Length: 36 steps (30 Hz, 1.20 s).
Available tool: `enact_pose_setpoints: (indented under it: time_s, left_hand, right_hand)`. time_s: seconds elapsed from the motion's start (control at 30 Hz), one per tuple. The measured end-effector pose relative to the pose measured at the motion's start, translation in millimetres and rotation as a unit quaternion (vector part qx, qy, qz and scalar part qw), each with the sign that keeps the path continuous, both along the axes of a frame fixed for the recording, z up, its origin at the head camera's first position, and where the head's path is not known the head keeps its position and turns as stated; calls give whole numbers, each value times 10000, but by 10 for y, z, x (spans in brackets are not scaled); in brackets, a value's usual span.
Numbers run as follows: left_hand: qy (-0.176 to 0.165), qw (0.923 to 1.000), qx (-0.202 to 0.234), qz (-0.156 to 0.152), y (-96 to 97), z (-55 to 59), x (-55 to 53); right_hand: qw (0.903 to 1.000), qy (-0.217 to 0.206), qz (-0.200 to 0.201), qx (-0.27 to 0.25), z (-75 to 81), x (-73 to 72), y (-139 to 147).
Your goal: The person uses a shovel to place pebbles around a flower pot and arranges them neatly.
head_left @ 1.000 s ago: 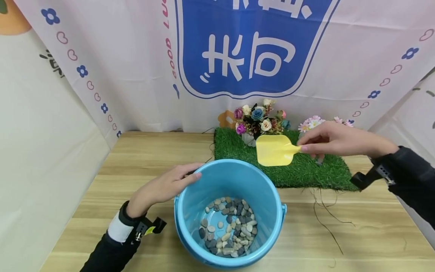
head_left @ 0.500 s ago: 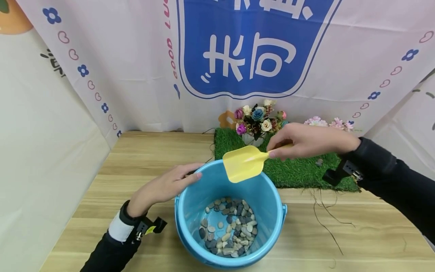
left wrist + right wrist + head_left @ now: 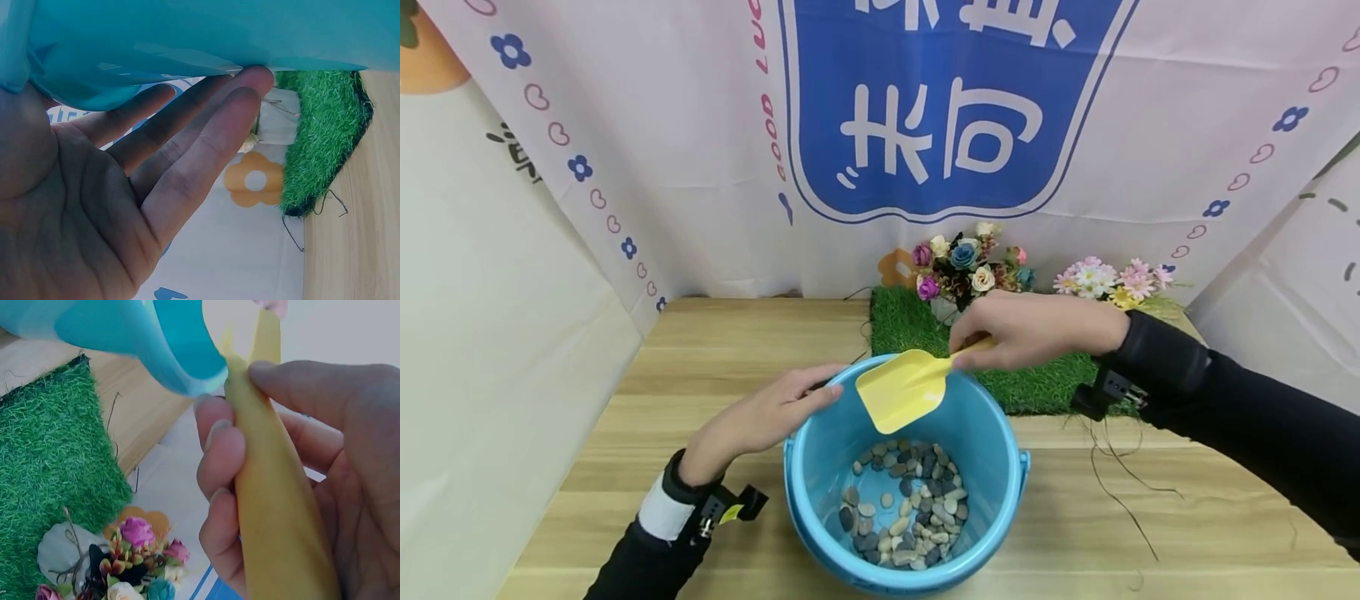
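Observation:
A light-blue bucket [image 3: 808, 500] stands on the table with grey, white and dark pebbles [image 3: 921, 525] at its bottom. My left hand [image 3: 763, 417] rests at the bucket's far left rim. In the left wrist view its fingers [image 3: 181, 178] lie nearly straight along the outer wall. My right hand [image 3: 1018, 329] pinches the handle of a yellow toy shovel [image 3: 902, 392], thumb on one side and curled fingers on the other. The shovel's blade hangs over the back of the bucket's mouth, and I see nothing on it.
Behind the bucket lies an artificial grass mat [image 3: 898, 321] with a potted bouquet [image 3: 973, 262] and pink and white flowers [image 3: 1112, 279] on it. Loose dark threads [image 3: 1120, 492] lie on the wooden table [image 3: 1187, 533]. A printed cloth [image 3: 715, 208] hangs at the back.
My right hand has carried the yellow toy shovel left and toward me, from over the grass mat to above the bucket. My left hand has stayed at the rim.

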<state>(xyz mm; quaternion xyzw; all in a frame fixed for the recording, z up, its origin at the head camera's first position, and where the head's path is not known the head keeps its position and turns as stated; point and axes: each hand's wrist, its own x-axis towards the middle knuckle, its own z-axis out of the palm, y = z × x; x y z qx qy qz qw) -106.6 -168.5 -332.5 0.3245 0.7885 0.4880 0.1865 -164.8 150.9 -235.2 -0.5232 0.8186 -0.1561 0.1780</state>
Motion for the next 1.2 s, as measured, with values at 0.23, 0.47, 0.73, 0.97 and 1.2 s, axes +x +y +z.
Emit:
enact_pose_setpoints:
  time_s: [0.23,0.47,0.73,0.97,1.2]
  left_hand:
    - [7,9999,-57,85,63,225,96]
    - [48,9999,-91,88,67,286,118]
    - [79,10000,-57,16,58,277,113]
    - [13,10000,-33,-36,57,277,109]
    - [7,10000,41,-76,36,213,91]
  right_hand:
    - [9989,372,-209,215,-6,104,-131]
    - [9956,689,-180,606,-47,239,-301]
    - [9907,931,-86,986,-141,307,-519]
    - [9778,1278,-197,1647,-220,375,-740]
    - [9581,1503,-338,2413,-324,449,-925]
